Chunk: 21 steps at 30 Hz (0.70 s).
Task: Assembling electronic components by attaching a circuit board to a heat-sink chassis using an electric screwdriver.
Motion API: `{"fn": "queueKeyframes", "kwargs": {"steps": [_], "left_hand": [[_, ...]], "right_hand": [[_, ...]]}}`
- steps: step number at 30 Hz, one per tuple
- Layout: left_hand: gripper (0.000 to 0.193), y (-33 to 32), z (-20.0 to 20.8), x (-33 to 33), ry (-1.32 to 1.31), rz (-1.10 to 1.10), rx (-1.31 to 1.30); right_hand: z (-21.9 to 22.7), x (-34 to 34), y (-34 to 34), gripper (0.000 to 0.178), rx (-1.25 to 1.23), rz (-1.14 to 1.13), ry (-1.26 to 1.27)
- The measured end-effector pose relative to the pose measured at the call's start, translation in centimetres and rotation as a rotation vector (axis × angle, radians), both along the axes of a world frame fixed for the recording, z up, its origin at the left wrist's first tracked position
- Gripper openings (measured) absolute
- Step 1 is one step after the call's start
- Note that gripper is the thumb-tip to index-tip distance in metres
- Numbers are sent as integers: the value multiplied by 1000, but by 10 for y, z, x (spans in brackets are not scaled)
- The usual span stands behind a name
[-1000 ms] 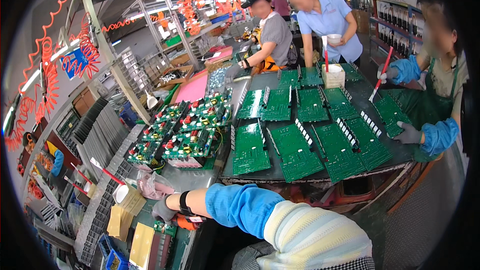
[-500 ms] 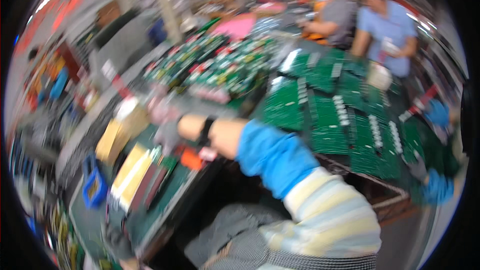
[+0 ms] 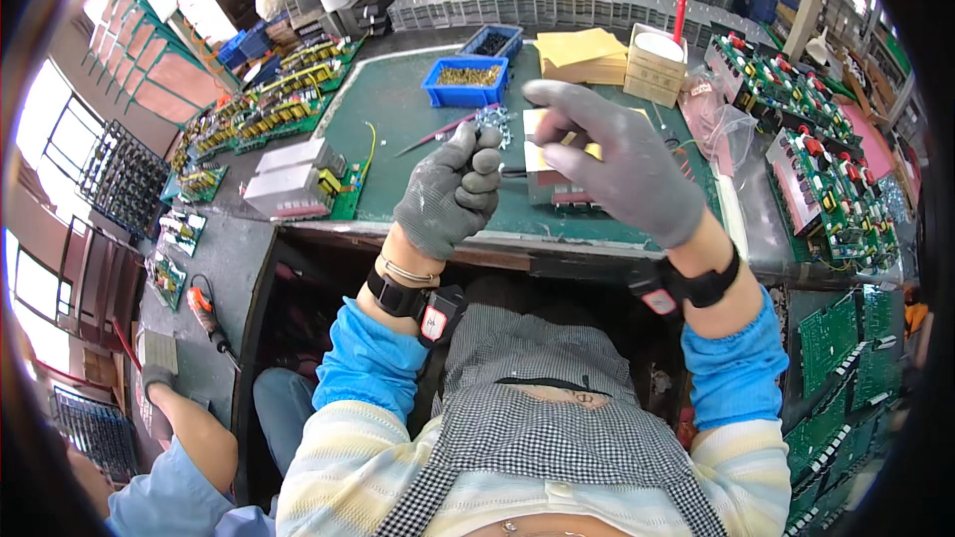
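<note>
Both hands wear grey gloves and hover over the green work mat (image 3: 388,89) in front of my body. My left hand (image 3: 453,189) is closed, its fingers curled together; whatever they hold is hidden. Just beyond it lie a pile of small silvery metal parts (image 3: 494,122) and a thin tool with a reddish handle (image 3: 433,135). To the right, my right hand (image 3: 627,164) is open, thumb and fingers apart, nothing visible between them. Partly covered by it, a block-shaped metal assembly (image 3: 542,189) rests on the mat.
Beyond the hands stand a blue tray (image 3: 464,96) of small brass-coloured parts, another blue tray (image 3: 510,47) of dark parts, yellow sheets (image 3: 582,48) and a box (image 3: 654,75). Circuit boards (image 3: 254,99) line the left; others (image 3: 836,199) stand right. A co-worker's arm (image 3: 194,438) is lower left.
The view has swung round from a blurred look toward the boards on the right. My right arm was stretched over the bench; now both hands are together before me.
</note>
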<state>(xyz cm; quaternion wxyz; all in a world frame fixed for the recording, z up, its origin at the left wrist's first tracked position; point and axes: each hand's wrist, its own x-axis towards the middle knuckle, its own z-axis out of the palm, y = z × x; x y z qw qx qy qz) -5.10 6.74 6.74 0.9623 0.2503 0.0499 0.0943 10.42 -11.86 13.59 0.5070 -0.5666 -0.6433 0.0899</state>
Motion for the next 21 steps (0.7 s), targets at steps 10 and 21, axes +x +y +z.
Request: {"fn": "queueKeyframes", "kwargs": {"steps": [10,21], "left_hand": [[32,-25,-7,-31,36,119,-43],[24,-39,-12,-39,170,169,258]], "right_hand": [[-29,-41,44,45,128,-93,-129],[-46,-49,43,45,190,-206,-526]]}}
